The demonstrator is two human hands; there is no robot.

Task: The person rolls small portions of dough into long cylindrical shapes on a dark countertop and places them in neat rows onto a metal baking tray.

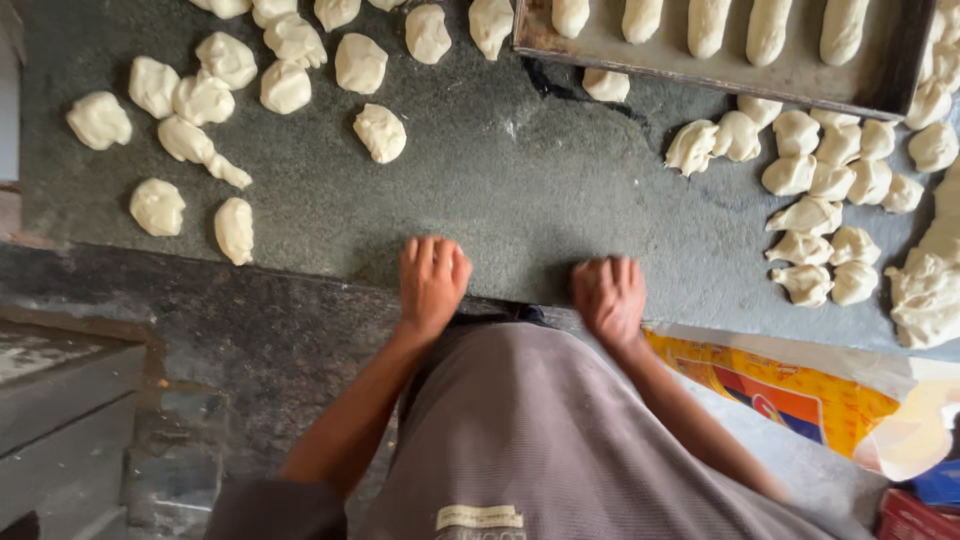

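My left hand (432, 280) lies palm down on the near edge of the dark stone counter (500, 190), fingers bent a little and pointing away from me. My right hand (608, 295) rests the same way a short distance to its right, its fingers more curled. No dough shows under either hand. The nearest dough lump (380, 132) sits alone beyond my left hand. Rolled dough logs (706, 22) lie in a row on a metal baking tray (800, 75) at the far right.
Several rough dough lumps (205, 100) are scattered at the far left, and a denser cluster (830, 180) lies at the right. A larger dough mass (925, 295) sits at the right edge. A printed orange sack (770, 385) lies below the counter, with grey shelving (60, 420) at lower left.
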